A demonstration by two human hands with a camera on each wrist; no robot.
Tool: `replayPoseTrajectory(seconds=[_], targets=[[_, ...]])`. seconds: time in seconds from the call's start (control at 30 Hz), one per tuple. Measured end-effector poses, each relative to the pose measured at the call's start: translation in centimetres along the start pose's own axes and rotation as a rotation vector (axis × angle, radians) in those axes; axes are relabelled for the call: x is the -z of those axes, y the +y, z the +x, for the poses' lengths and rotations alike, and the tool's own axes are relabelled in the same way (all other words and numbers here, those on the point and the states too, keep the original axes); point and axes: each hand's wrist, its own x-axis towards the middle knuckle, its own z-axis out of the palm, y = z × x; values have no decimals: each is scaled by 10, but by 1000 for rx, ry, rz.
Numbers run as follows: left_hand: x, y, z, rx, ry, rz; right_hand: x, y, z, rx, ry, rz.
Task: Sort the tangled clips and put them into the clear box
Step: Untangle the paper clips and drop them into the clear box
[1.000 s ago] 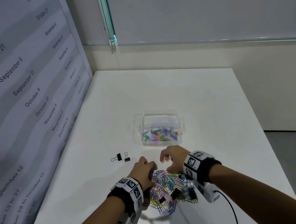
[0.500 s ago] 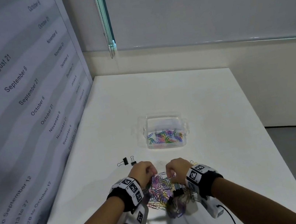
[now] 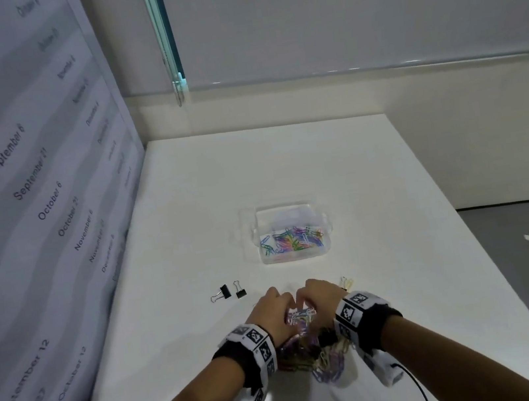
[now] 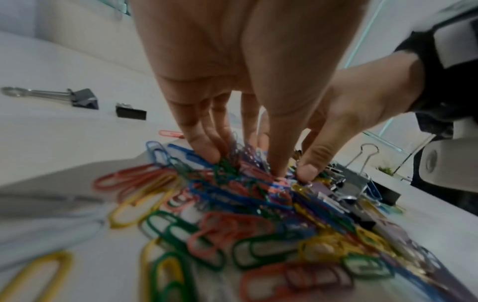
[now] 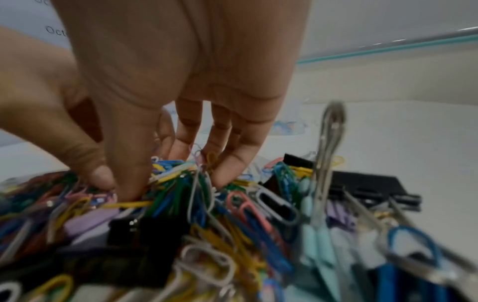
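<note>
A tangled pile of coloured paper clips (image 3: 318, 354) mixed with black binder clips (image 5: 362, 188) lies on the white table (image 3: 285, 162) near its front edge. My left hand (image 3: 274, 313) and right hand (image 3: 321, 297) meet over the pile's far side, knuckles almost touching. In the left wrist view my left hand (image 4: 243, 163) digs curled fingers and thumb into the paper clips (image 4: 245, 204). My right hand (image 5: 178, 179) pinches a bunch of clips (image 5: 181, 204) the same way. The clear box (image 3: 286, 207) stands beyond the hands, with several coloured clips inside.
Two loose black binder clips (image 3: 232, 292) lie left of the hands. A few yellow clips (image 3: 346, 282) sit just right of the right hand. A banner printed with dates (image 3: 31, 202) walls the table's left side. The table's right edge drops to grey floor (image 3: 526, 263).
Both hands have drawn together from a small gap to nearly touching, and sit lower into the pile. The view has shifted, so the box appears farther off.
</note>
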Motion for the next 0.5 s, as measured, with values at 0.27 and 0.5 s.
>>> replayPoseTrajectory(seconds=[0.27, 0.5], targets=[[15, -5, 8, 29, 28, -120, 18, 12, -4, -49, 101, 232], [27, -11, 12, 88, 99, -268, 50, 28, 8, -58, 222, 381]])
